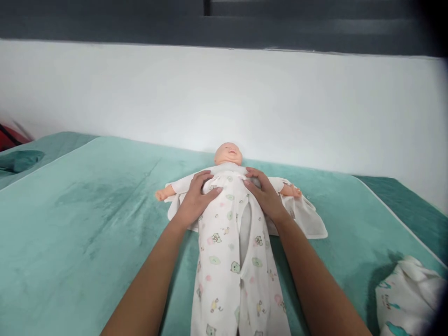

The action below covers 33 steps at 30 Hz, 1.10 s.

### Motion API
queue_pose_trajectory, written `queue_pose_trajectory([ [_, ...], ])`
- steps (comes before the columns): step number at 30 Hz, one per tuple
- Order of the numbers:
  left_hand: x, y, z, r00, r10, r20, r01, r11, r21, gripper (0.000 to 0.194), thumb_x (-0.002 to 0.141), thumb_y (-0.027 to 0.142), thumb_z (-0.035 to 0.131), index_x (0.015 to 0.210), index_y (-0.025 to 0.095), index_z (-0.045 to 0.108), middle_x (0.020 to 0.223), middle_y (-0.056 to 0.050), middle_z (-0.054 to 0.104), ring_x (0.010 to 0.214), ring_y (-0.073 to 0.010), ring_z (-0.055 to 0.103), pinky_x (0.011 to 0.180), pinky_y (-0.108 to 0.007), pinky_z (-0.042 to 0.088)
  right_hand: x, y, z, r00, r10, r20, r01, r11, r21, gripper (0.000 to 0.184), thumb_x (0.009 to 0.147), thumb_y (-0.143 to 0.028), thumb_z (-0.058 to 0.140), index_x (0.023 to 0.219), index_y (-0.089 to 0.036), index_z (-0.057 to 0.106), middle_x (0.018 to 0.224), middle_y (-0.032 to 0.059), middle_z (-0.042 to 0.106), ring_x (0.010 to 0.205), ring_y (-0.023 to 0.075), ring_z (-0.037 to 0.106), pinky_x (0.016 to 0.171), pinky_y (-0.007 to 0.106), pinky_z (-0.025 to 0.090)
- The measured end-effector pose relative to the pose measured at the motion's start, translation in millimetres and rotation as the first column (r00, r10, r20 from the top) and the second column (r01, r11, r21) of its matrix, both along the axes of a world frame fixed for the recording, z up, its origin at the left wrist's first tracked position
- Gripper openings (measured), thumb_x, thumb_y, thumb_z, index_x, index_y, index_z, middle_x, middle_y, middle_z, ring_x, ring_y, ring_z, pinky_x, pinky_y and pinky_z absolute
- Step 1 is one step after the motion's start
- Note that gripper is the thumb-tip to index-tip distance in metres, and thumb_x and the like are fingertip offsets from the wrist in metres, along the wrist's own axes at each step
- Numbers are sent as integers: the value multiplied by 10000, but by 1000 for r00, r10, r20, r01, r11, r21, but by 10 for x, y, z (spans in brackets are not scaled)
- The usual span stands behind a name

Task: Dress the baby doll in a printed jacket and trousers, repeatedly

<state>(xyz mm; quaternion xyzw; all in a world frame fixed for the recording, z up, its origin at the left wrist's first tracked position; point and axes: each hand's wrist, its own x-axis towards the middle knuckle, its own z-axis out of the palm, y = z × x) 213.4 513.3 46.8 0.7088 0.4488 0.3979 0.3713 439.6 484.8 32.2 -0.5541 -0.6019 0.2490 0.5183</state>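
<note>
A baby doll (228, 154) lies on its back with its head towards the wall and its arms spread out. It wears a white long-sleeved top (184, 183) and white trousers (224, 238) with small animal prints, pulled up over its belly. A slit down the front of the trousers shows white beneath. My left hand (200, 193) rests on the waist at the left, thumb and fingers apart. On the opposite side my right hand (265, 196) touches the waistband, its fingers also spread. Under the doll, an opened white garment (308, 219) fans out to the right.
A teal plush cover (105, 224) lies beneath the doll, with a white wall (224, 98) behind. At the lower right sits a bunched white cloth (408, 296) with teal prints. Something red (14, 139) shows at the far left edge.
</note>
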Motion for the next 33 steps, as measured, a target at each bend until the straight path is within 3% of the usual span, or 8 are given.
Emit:
queue_pose_trajectory([
  [4,31,-43,21,1000,-4,23,4,1000,-8,378,823,469,665,1133,277,563,1488,-19,431,1358,-215,427,1099,-339,372,41,-24,23,998,59,-3,-59,997,-49,331,820,-506,669,1008,-258,560,1485,34,457,1375,253,371,1099,420,314],
  [9,109,-68,-15,999,49,-5,-47,990,135,194,833,404,644,877,227,576,1373,-29,532,1220,-223,518,1012,-349,422,-4,-53,34,997,70,16,-70,997,34,290,817,-483,678,825,-232,531,1404,43,492,1333,245,401,1105,402,296],
  [14,150,-107,-48,990,141,-6,-131,936,327,227,866,380,606,737,212,524,938,-17,597,915,-176,552,865,-308,437,-81,-97,-12,994,-100,-38,106,974,201,342,843,-433,657,660,-214,469,1061,42,523,1095,202,508,1009,344,369],
  [17,141,-135,-48,979,199,-47,-179,943,279,282,875,435,589,720,214,509,786,9,580,780,-163,514,768,-295,424,-118,-150,-14,987,-148,-56,157,965,210,414,882,-466,597,622,-220,388,760,0,454,780,161,472,804,300,415],
  [22,89,-196,-72,976,203,-73,-190,970,153,334,870,521,568,746,211,556,659,44,537,644,-138,461,656,-274,379,-120,-227,1,981,-185,-61,191,977,99,537,904,-559,539,605,-214,258,606,-36,254,598,121,271,575,277,266],
  [29,-99,-372,-136,993,93,-72,-90,995,44,386,869,553,555,700,206,533,656,44,501,655,-134,449,640,-264,360,82,-256,53,997,74,15,-72,989,-127,572,929,-643,418,571,-203,345,590,-31,314,593,117,302,568,270,242],
  [31,-218,-423,-132,997,-3,-78,-1,999,-55,342,836,557,595,824,215,582,784,29,578,739,-150,509,672,-259,396,197,-300,107,976,217,35,-204,955,-215,527,905,-642,456,619,-201,422,640,-28,387,628,124,345,590,257,278],
  [33,-349,-469,-126,987,-148,-61,134,974,-184,425,755,540,695,1037,239,592,984,6,628,858,-175,563,717,-261,440,314,-365,153,928,371,14,-350,886,-303,418,831,-608,587,744,-203,532,758,-18,495,713,142,425,649,248,343],
])
